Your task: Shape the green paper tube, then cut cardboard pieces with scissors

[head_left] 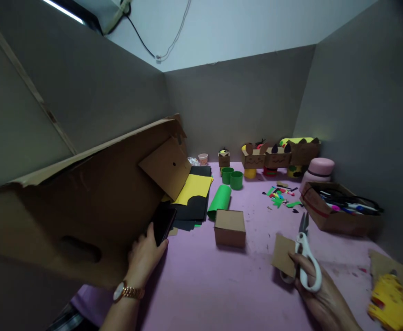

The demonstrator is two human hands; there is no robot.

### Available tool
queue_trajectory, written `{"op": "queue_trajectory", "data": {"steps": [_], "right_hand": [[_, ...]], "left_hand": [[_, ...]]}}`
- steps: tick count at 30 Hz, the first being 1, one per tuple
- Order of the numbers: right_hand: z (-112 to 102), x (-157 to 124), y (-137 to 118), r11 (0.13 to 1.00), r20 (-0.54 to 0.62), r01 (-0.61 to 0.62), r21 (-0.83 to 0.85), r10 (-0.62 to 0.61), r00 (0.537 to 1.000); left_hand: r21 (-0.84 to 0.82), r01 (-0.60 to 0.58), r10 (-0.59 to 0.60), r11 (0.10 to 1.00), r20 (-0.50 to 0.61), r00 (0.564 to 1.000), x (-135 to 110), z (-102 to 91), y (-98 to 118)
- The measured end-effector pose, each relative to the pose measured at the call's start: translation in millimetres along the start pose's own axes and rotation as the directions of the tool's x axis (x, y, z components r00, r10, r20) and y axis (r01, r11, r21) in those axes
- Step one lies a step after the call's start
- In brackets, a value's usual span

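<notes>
White-handled scissors (303, 243) and a small cardboard piece (283, 253) fill the right hand (318, 292) above a pink tabletop (208, 280). The left hand (146, 256) grasps a dark phone-like slab (163, 224) beside the large cardboard box (108, 197).

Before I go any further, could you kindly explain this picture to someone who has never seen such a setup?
Of course. There is no machine here: these are a person's own bare hands, seen by one camera worn on the head, looking forward and down.

The left hand touches a dark flat object beside a large cardboard box; whether it grips it is hard to tell. The right hand holds white-handled scissors together with a piece of cardboard.

On the pinkish-purple tabletop lie a small cardboard box, a green roll, yellow and black sheets, colourful scraps and an open box of pens.
</notes>
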State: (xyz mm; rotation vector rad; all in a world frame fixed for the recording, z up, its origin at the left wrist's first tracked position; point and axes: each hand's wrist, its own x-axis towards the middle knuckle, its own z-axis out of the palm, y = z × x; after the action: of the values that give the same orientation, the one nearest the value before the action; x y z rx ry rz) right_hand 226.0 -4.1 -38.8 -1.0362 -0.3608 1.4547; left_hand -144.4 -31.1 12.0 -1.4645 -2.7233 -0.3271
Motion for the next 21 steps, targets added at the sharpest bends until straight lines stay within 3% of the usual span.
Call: {"op": "queue_trajectory", "data": {"steps": [5,11,17,21], "right_hand": [[-3,4,4,1.0,0.037,0.007,0.005,-0.007,0.999],[-3,4,5,1.0,0.042,-0.001,-0.011,0.001,0.999],[-2,5,-1,0.996,-0.031,-0.072,-0.059,0.07,0.997],[-1,4,-1,0.984,-0.019,-0.043,-0.174,0.041,0.999]], "left_hand": [[-0.004,-0.045,0.045,0.999,-0.079,0.996,-1,-9.6,11],[-0.047,-0.201,0.193,0.978,-0.144,0.971,0,-18.2,50],[-0.074,-0.25,0.234,0.965,-0.177,0.956,-8,0.7,80],[-0.062,-0.209,0.196,0.976,-0.163,0.967,10,11.6,90]]}}
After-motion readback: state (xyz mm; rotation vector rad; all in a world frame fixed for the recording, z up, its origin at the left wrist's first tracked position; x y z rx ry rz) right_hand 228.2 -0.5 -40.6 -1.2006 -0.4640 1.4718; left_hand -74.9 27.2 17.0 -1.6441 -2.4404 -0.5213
